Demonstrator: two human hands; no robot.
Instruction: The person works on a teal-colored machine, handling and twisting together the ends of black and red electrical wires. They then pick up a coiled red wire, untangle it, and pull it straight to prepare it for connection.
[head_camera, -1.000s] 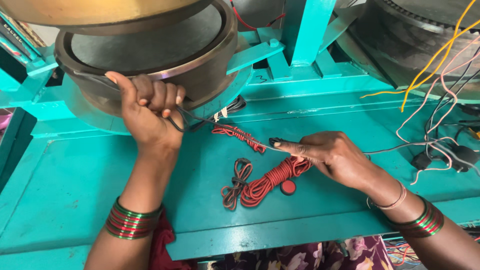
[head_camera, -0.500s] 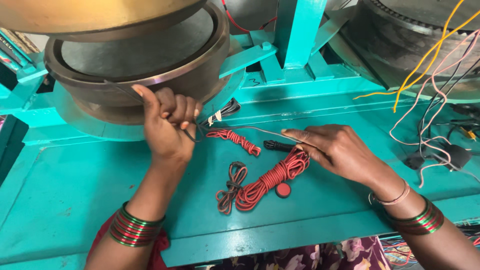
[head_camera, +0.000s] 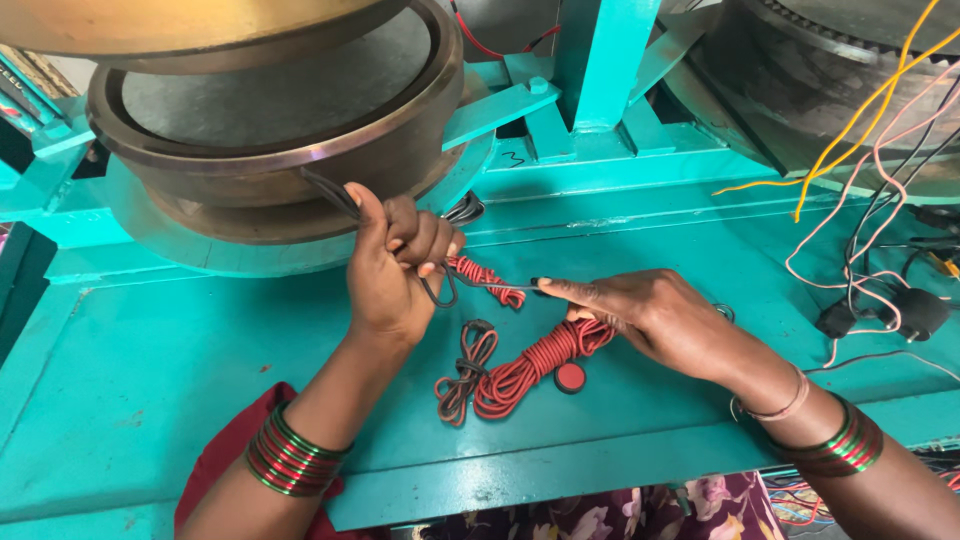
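Teal desk: left hand fisted on dark wire, right hand fingers pinching it; slack could snag red-black wire bundles.

Bright, even daylight; sharp focus

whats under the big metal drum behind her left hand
A round teal base plate sits under the metal drum. The left hand covers part of its front edge.

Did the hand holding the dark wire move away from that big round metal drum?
Yes. The left hand pulled the dark wire rightward and down, away from the big metal drum.
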